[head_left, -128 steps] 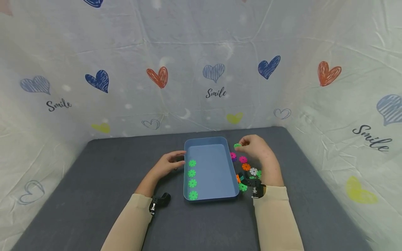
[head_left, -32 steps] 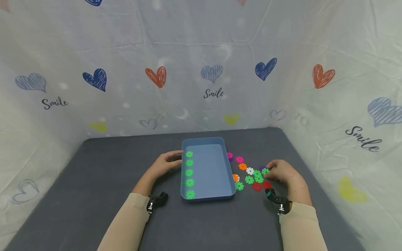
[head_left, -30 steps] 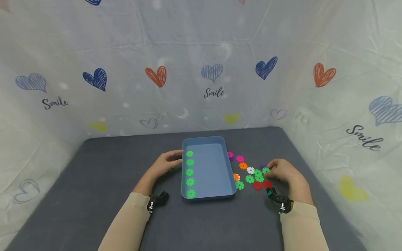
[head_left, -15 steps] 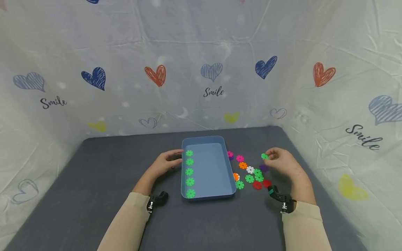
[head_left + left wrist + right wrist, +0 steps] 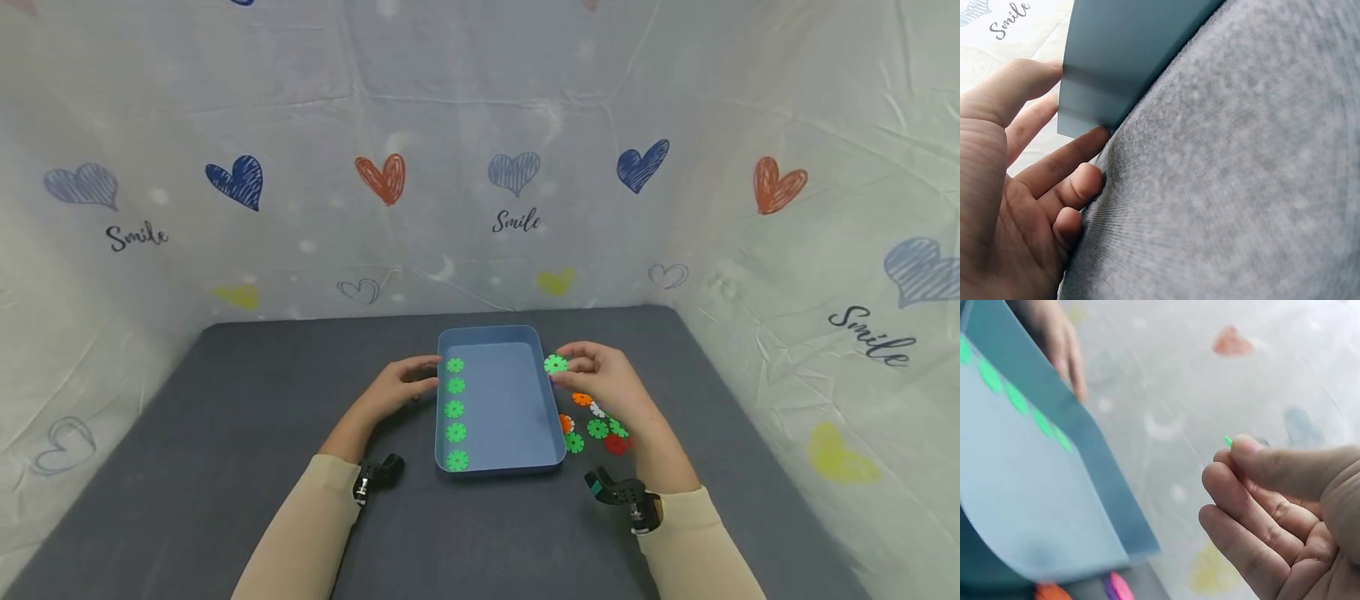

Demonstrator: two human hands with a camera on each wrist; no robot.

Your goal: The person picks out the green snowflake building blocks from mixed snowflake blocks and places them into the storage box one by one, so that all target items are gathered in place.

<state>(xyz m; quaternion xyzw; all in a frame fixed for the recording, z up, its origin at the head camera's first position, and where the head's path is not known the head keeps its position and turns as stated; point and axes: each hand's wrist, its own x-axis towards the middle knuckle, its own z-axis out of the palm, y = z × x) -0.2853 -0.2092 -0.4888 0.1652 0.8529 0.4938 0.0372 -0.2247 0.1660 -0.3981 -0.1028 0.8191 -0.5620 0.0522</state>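
Note:
My right hand [image 5: 600,375] pinches a green notched plastic disc [image 5: 556,364] between thumb and fingertips, beside the tray's right rim. In the right wrist view only a sliver of that disc [image 5: 1228,441] shows past the thumb. A shallow blue tray [image 5: 498,400] lies on the table, with several green discs [image 5: 455,409] in a column along its left inner side. At the tray's left wall, my left hand [image 5: 393,390] has its fingers spread loosely. In the left wrist view, thumb and fingertips of this hand [image 5: 1029,156] rest against the tray wall [image 5: 1110,69].
Right of the tray lie loose discs: orange [image 5: 582,399], white [image 5: 597,409], red [image 5: 616,444] and several green [image 5: 597,428]. My right hand and forearm hide part of this pile. A dark grey cloth [image 5: 285,400] covers the table; a printed curtain [image 5: 450,125] stands behind.
A fifth green disc has joined the tray's left column since the earliest frame. My right hand then picked another green disc from the pile and carried it left to the tray's rim.

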